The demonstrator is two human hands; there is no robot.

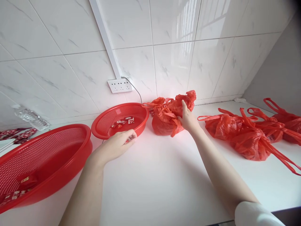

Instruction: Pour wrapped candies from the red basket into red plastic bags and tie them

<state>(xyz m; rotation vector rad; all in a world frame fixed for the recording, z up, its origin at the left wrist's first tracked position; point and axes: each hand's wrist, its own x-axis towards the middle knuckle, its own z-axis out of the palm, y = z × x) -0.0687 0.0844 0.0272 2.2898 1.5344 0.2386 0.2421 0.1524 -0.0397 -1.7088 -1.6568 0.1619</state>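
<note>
My right hand [189, 121] grips a red plastic bag [181, 103] near the wall, its thumb raised against the crumpled film and its other fingers partly hidden. Just in front of that bag, touching it, sits another filled red plastic bag [163, 122]. My left hand [121, 142] hovers at the front rim of a round red plastic basket [105, 119], fingers loosely curled and apart from the thumb, with nothing visible in them. Inside that basket lie several small red-and-white wrapped packets [119, 124].
A larger red basket [82, 131] with a few wrapped packets stands at the left. Behind it lies a clear plastic bottle [31, 116]. Several tied red bags [249, 147] line the right side of the white counter [150, 182]. A power strip [120, 85] is on the tiled wall.
</note>
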